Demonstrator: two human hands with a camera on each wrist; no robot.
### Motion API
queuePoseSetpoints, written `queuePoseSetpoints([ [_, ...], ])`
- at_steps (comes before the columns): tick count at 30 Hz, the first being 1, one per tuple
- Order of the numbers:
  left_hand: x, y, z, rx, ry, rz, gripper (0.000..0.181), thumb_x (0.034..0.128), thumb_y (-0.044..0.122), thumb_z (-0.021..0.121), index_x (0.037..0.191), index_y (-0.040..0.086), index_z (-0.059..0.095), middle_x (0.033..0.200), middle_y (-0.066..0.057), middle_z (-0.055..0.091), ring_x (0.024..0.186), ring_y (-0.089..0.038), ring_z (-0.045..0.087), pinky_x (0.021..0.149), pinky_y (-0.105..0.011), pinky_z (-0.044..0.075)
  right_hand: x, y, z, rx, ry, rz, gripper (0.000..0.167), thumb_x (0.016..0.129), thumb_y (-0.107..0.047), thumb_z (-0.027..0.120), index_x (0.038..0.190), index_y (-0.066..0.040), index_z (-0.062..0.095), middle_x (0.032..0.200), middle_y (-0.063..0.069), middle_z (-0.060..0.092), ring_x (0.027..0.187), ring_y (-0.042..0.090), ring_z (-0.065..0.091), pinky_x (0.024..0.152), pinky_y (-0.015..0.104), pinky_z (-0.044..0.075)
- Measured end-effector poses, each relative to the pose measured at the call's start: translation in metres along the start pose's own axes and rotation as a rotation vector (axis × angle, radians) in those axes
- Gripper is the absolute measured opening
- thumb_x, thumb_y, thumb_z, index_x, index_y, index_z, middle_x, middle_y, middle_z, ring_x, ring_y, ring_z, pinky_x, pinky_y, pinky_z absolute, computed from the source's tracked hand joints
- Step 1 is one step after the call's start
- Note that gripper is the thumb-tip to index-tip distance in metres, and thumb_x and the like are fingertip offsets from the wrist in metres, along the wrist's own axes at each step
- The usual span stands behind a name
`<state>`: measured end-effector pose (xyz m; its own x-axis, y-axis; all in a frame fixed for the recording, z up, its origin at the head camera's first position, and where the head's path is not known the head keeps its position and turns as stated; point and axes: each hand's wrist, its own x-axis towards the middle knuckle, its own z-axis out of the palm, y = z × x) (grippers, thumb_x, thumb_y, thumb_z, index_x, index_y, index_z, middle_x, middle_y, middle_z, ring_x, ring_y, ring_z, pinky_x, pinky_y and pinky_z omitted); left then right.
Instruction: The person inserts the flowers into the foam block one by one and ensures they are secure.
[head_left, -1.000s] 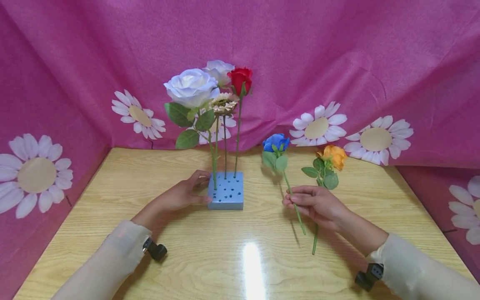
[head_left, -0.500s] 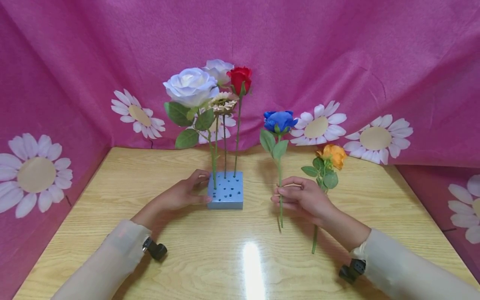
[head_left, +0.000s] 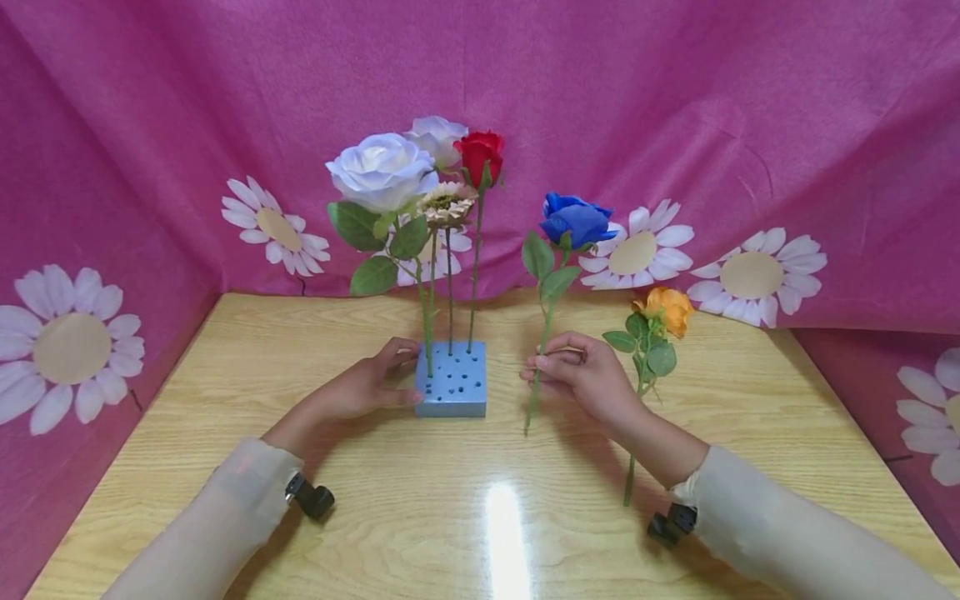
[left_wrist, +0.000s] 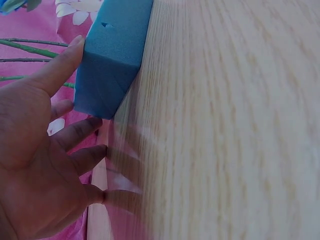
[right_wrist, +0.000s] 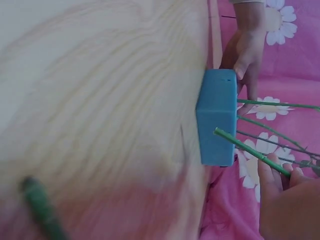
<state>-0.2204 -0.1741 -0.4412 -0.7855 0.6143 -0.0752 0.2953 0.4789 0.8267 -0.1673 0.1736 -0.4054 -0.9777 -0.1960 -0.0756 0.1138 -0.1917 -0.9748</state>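
Note:
My left hand (head_left: 372, 382) holds the left side of a blue foam block (head_left: 452, 409) pierced with holes. In the left wrist view, the thumb (left_wrist: 65, 62) lies at the block's edge while the lower fingers spread loosely beside it. Standing in the block are a large white rose (head_left: 384, 172), a second pale rose (head_left: 438, 140) behind it, a red rose (head_left: 481, 157) and a beige flower (head_left: 447, 206). My right hand (head_left: 588, 375) pinches a blue rose (head_left: 576, 222) by its stem, to the block's right. In the right wrist view, that green stem's (right_wrist: 250, 151) cut end shows before the block.
An orange rose (head_left: 664, 312) lies on the wooden table (head_left: 405, 500) to the right, its stem partly hidden by my right forearm. Pink cloth (head_left: 675, 100) printed with daisies hangs at the back and sides.
My right hand has raised the blue rose, turned it more upright and carried it left towards the block. The left hand and the block stay as they were.

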Motion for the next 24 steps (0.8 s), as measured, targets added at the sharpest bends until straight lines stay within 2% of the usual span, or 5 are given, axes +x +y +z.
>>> queuePoseSetpoints([
  [8,0.001,0.001,0.000,-0.010,-0.003,-0.017,0.069,0.0938,0.023,0.078,0.146,0.012,0.035,0.157,-0.022,0.046,0.150,-0.035,0.038,0.121,-0.053,0.032,0.008,-0.010,0.019,-0.009,-0.002,-0.080,0.006,0.098,0.008,0.063,0.101,0.004,0.060,0.093,0.012,0.077,0.091,0.025,0.078,0.092,0.046,0.058],
  [15,0.000,0.001,0.000,0.002,0.006,0.004,0.067,0.0947,0.021,0.077,0.145,0.008,0.035,0.155,-0.025,0.047,0.148,-0.039,0.039,0.120,-0.056,0.030,0.015,-0.015,0.034,-0.005,-0.013,-0.140,0.008,0.098,0.010,0.062,0.099,0.002,0.061,0.091,0.011,0.077,0.089,0.024,0.078,0.092,0.049,0.058],
  [19,0.000,0.001,0.000,0.007,0.009,-0.006,0.067,0.0945,0.021,0.078,0.145,0.008,0.035,0.155,-0.025,0.046,0.148,-0.039,0.039,0.120,-0.055,0.031,0.020,-0.015,0.044,0.023,-0.024,-0.157,0.013,0.097,0.012,0.062,0.097,-0.001,0.061,0.088,0.008,0.077,0.087,0.022,0.078,0.093,0.051,0.057],
  [24,0.000,0.001,0.000,0.008,0.008,-0.003,0.067,0.0947,0.021,0.077,0.145,0.008,0.035,0.156,-0.025,0.046,0.148,-0.039,0.039,0.120,-0.055,0.031,0.027,-0.015,0.056,0.019,-0.006,-0.166,0.009,0.097,0.013,0.061,0.099,0.005,0.058,0.088,0.008,0.077,0.085,0.020,0.077,0.090,0.049,0.059],
])
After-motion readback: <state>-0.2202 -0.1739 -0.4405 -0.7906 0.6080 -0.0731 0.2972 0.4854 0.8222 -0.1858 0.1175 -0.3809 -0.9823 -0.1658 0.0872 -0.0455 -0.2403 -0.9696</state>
